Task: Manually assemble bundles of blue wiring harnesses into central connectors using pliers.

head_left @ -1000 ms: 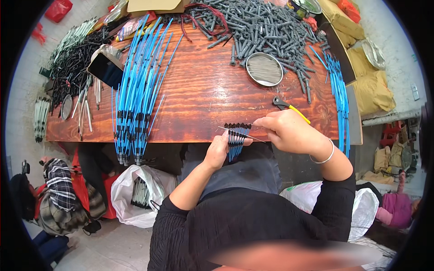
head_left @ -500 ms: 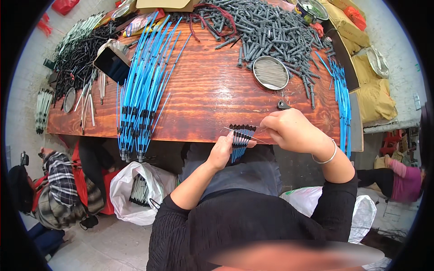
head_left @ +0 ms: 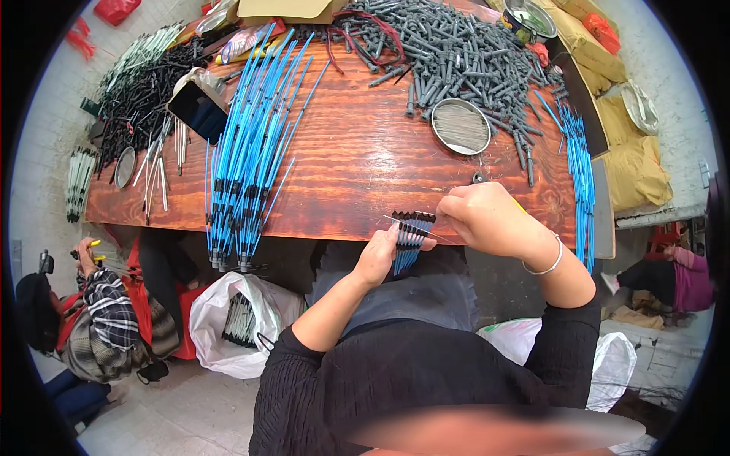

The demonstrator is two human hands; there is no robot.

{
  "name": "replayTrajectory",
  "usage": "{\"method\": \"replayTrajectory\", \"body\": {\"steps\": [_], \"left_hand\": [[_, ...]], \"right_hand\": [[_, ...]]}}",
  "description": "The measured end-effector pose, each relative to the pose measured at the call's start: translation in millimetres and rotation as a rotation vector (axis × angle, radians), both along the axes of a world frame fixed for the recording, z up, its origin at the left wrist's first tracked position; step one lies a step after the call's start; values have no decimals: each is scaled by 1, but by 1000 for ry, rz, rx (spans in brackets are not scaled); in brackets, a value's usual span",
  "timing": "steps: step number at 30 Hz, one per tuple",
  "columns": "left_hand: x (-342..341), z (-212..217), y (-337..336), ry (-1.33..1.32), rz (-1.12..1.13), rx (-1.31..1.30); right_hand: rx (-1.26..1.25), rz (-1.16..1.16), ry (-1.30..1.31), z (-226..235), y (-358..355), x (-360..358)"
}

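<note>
My left hand [head_left: 378,254] is closed round a small fan of blue rods [head_left: 407,262] with black tips and black collars, held just off the table's front edge. A thin metal wire [head_left: 395,221] lies slantwise across the collars. Close by on the right, my right hand [head_left: 480,216] is pinched, fingertips almost at the rods; what lies between them is too fine to make out, perhaps a wire. A small black tool end [head_left: 479,177] shows just beyond the right knuckles, and a sliver of yellow handle [head_left: 520,206] behind the hand; I cannot tell whether it is held.
A round tin of thin wires [head_left: 461,146] stands before a heap of grey plastic plugs [head_left: 456,61]. Blue rods [head_left: 243,167] lie left, more [head_left: 579,182] right. A phone [head_left: 198,110] leans near black parts [head_left: 141,95]. White sack [head_left: 236,323] below; co-worker [head_left: 106,304] at left.
The whole view has shifted slightly. My right hand has turned a little and now covers more of the black tool end, while a yellow sliver shows behind it. The left hand keeps its hold.
</note>
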State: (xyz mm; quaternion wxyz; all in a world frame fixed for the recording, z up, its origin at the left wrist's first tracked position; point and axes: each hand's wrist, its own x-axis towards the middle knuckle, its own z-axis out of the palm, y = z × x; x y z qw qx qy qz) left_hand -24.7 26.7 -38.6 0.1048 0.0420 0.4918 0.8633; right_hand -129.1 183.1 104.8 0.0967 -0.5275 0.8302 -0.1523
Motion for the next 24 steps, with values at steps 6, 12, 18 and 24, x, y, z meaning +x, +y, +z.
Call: {"method": "replayTrajectory", "body": {"steps": [6, 12, 18, 24], "left_hand": [[4, 0, -3, 4, -8, -15], [3, 0, -3, -55, -18, 78], [1, -2, -2, -68, -21, 121], [2, 1, -2, -81, -19, 36]], "right_hand": [[-43, 21, -2, -7, -1, 1], [-177, -100, -84, -3, -1, 4], [1, -20, 33, 12, 10, -1], [5, -17, 92, 12, 5, -2]]}}
